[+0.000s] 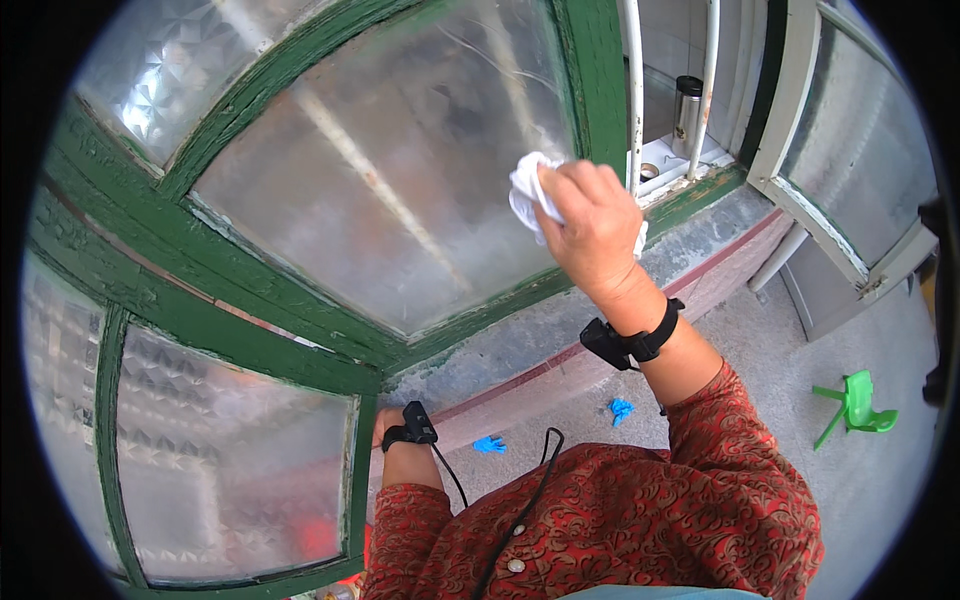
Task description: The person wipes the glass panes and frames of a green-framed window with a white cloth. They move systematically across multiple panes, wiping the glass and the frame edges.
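Note:
My right hand (592, 225) is closed around a bunched white cloth (531, 196). It is at the lower right of a large window pane (390, 172), and part of the cloth sticks out beyond the wrist side. Smears and cloudy patches mark this glass, which sits in a green wooden frame (300, 289) with worn paint. My left hand (385, 426) is low, beside the edge of an open green casement (365, 465). Its fingers are mostly hidden there, so its grip does not show. Both wrists wear black strapped devices.
White metal bars (635, 90) stand before an opening, with a steel flask (686, 116) behind them. At right, a pale casement (795, 142) swings outward. Below the concrete sill (480, 349), blue gloves (490, 445) and a small green chair (862, 405) are on the floor. A black cable (525, 510) hangs before my chest.

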`<act>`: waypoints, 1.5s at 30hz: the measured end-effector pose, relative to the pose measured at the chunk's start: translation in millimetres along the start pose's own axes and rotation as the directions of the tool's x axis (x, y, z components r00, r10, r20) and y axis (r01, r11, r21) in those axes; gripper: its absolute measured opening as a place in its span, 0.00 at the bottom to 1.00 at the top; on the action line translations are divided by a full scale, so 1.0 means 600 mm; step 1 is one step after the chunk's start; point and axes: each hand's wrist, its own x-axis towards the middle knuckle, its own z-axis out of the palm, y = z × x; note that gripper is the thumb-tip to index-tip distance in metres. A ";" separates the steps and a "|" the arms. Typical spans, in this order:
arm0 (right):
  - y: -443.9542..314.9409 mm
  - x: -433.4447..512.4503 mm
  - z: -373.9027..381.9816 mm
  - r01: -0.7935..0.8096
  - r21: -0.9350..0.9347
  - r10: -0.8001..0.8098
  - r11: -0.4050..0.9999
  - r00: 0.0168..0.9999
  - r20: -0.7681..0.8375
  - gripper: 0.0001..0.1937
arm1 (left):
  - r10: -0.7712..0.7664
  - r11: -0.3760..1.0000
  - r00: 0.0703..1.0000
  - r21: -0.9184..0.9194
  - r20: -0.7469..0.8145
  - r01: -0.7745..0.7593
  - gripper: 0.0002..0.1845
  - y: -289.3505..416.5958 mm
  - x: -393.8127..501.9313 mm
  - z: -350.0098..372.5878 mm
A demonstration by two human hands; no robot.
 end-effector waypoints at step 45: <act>-0.040 0.152 -0.019 0.249 0.062 -0.245 0.967 0.967 -0.071 0.19 | -0.086 0.953 0.995 -0.288 0.044 0.095 0.21 0.003 0.060 0.048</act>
